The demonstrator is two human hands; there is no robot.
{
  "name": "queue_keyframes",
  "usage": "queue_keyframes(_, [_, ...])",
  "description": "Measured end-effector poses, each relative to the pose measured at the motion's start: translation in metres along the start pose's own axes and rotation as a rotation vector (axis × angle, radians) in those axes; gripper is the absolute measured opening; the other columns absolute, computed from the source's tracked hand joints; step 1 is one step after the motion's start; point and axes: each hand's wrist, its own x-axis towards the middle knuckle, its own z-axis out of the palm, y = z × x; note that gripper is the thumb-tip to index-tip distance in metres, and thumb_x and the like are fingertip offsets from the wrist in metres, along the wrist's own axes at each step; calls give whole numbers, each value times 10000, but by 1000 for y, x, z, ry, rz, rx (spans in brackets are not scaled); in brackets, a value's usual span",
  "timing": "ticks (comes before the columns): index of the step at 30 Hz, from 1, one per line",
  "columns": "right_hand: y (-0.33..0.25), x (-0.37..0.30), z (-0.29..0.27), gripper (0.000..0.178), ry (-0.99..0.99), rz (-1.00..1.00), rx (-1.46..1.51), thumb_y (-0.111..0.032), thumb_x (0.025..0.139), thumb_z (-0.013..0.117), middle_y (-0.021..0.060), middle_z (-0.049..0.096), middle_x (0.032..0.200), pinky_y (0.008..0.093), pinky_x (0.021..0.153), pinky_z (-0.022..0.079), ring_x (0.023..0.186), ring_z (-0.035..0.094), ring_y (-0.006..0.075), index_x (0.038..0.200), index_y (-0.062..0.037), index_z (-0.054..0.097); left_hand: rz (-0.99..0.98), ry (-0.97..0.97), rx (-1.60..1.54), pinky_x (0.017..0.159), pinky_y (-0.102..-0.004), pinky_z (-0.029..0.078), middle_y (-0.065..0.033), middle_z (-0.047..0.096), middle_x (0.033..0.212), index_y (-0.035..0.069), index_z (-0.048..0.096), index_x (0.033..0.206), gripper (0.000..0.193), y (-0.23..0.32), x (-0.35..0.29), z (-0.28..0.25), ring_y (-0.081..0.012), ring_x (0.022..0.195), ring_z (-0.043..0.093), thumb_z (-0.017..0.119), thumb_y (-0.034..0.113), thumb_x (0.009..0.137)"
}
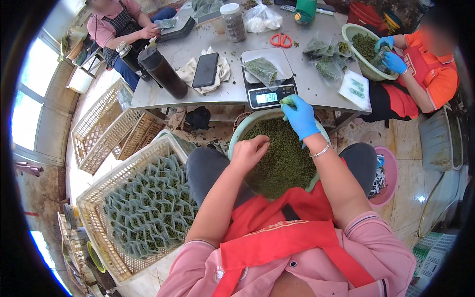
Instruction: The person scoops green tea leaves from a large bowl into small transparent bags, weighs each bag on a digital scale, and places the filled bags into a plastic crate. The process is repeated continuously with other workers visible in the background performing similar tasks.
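A round pale-green basin full of small green peppercorn-like grains sits between my knees. Over its left part, my bare left hand has its fingers curled and pressed together; whatever is in them is too small to see. My right hand, in a blue glove, is closed at the fingertips on something greenish at the basin's far rim, close to the scale. On the digital scale, its display lit, lies a clear plastic bag of green grains.
Left stands a cream crate packed with filled bags. The metal table bears a phone, dark flask, jar, red scissors and bags. Two other people sit left and right; a pink basin is right.
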Motion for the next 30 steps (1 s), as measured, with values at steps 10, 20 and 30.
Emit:
queue_keyframes(10, [-20, 4, -16, 203, -513, -27, -462, -237, 763, 629, 140, 643, 801, 363, 693, 487, 751, 622, 300, 896, -85, 638, -70, 44, -74, 574, -276, 503, -51, 674, 731, 100, 628, 1003, 210, -6, 1, 5, -137, 585, 642, 615, 221, 833])
queue_keyframes(20, [-30, 37, 3, 456, -135, -147, -658, -190, 802, 528, 177, 632, 842, 451, 705, 476, 790, 601, 373, 1255, -201, 474, -68, 10, -76, 609, -368, 499, -84, 658, 728, 141, 636, 972, 202, 0, 2, 7, -259, 649, 635, 602, 263, 815])
queue_keyframes(30, [2, -7, -3, 214, 13, -153, -181, -200, 791, 601, 145, 639, 946, 358, 727, 500, 836, 617, 329, 969, -88, 644, 32, 51, 9, 589, -309, 505, -72, 663, 724, 117, 634, 979, 200, -2, 3, 8, -193, 643, 653, 614, 237, 821])
